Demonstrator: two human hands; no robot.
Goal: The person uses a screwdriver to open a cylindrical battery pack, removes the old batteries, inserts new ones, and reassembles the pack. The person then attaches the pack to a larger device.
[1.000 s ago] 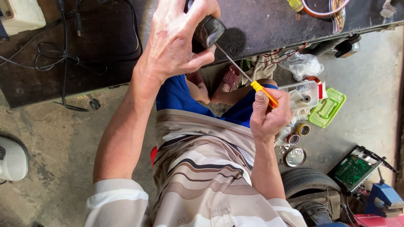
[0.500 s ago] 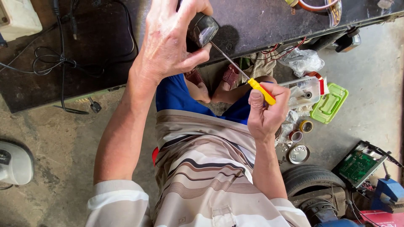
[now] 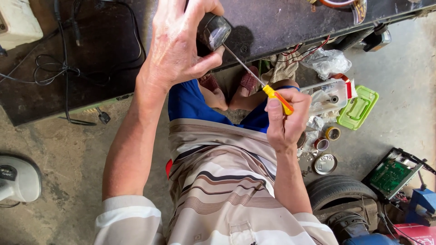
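My left hand (image 3: 181,43) is wrapped around a small dark cylindrical part (image 3: 214,31), held up over the edge of the dark workbench (image 3: 272,22). My right hand (image 3: 284,120) grips a screwdriver (image 3: 272,94) with a yellow and orange handle. Its thin metal shaft runs up and left, and the tip meets the end face of the dark part. Both hands are above my lap, over blue shorts and a striped shirt.
Black cables (image 3: 63,68) lie on the bench at left. On the concrete floor at right are a clear plastic box (image 3: 327,93), a green lid (image 3: 359,109), tape rolls (image 3: 331,134), a round tin lid (image 3: 325,164), a green circuit board (image 3: 393,174) and a tyre (image 3: 340,193). A white object (image 3: 18,179) sits at far left.
Both hands and the part have shifted slightly left in view. The screwdriver tip stays at the part's end face, with the handle turned a little in my right hand.
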